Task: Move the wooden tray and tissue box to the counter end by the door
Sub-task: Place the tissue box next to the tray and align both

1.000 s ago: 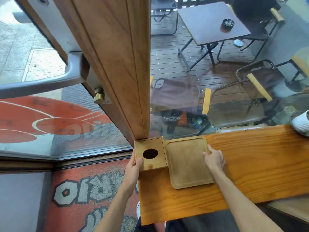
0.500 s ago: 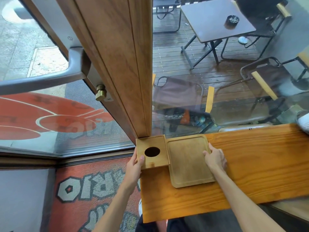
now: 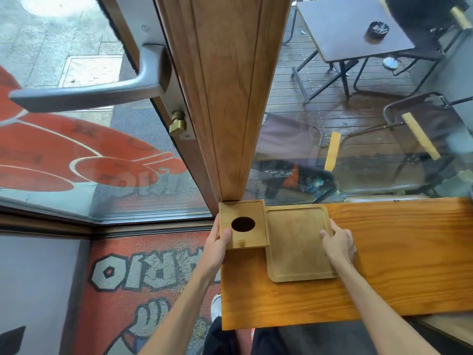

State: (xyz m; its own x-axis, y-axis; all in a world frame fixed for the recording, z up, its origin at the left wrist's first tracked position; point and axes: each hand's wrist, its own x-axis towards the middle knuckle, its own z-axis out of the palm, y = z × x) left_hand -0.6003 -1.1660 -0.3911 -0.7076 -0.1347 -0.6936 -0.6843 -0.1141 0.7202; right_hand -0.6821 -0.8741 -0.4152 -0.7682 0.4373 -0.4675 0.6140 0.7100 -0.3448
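Note:
A square wooden tissue box (image 3: 249, 235) with a round hole in its top stands at the far left corner of the orange wooden counter (image 3: 384, 278), against the wooden door post. My left hand (image 3: 217, 242) grips its left side, thumb on the top. Right beside it, touching, lies the flat wooden tray (image 3: 294, 242) with a raised rim. My right hand (image 3: 337, 242) rests on the tray's right edge, fingers pressed on the rim.
The wooden door post (image 3: 230, 98) rises just behind the box, with a metal door handle (image 3: 89, 93) and brass latch (image 3: 177, 123) to the left. Glass runs along the counter's far edge; outside stand chairs and a table (image 3: 353, 26). A red mat (image 3: 143, 278) lies below.
Both hands stay on the box and tray. The box and tray sit in about the same spot at the counter's left end; only the camera view has shifted slightly.

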